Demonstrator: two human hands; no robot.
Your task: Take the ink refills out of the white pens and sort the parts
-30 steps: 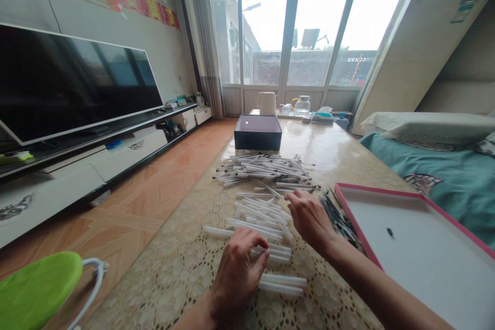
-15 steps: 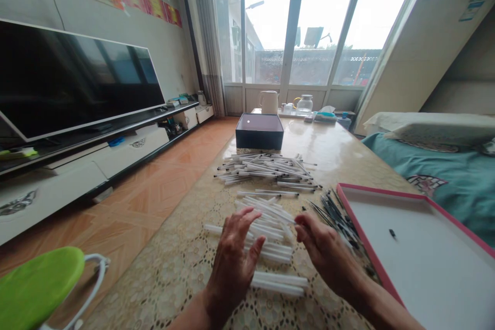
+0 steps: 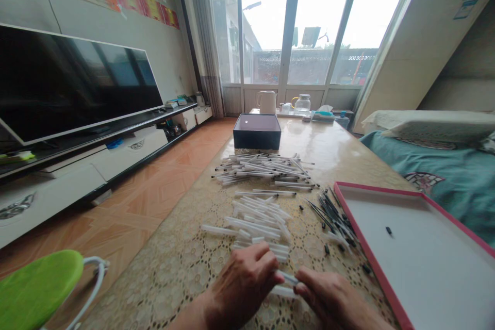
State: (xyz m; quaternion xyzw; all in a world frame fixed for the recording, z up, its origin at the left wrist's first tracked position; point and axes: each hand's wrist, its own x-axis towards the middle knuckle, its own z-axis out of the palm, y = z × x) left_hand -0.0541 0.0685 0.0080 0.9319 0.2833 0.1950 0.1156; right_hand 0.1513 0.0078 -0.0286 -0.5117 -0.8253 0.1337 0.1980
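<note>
My left hand is closed, its thumb and fingers pinching one end of a white pen barrel. My right hand is closed on the barrel's other end, so the short visible length runs between the two hands. Whether a smaller part sits inside the fingers is hidden. Loose white pen barrels lie on the patterned tablecloth just beyond my left hand, and another shows under the held one. To the upper right of my right hand is a heap of thin black refills, with small black caps near it.
A pile of white pens with dark tips lies farther up the table, before a dark open box. On the right rests a pink-rimmed lid holding one small black piece. A green stool stands at the lower left.
My left hand has come down from over the loose barrels and closed on one. My right hand has moved down and nearer to me, now meeting the left at the barrel.
</note>
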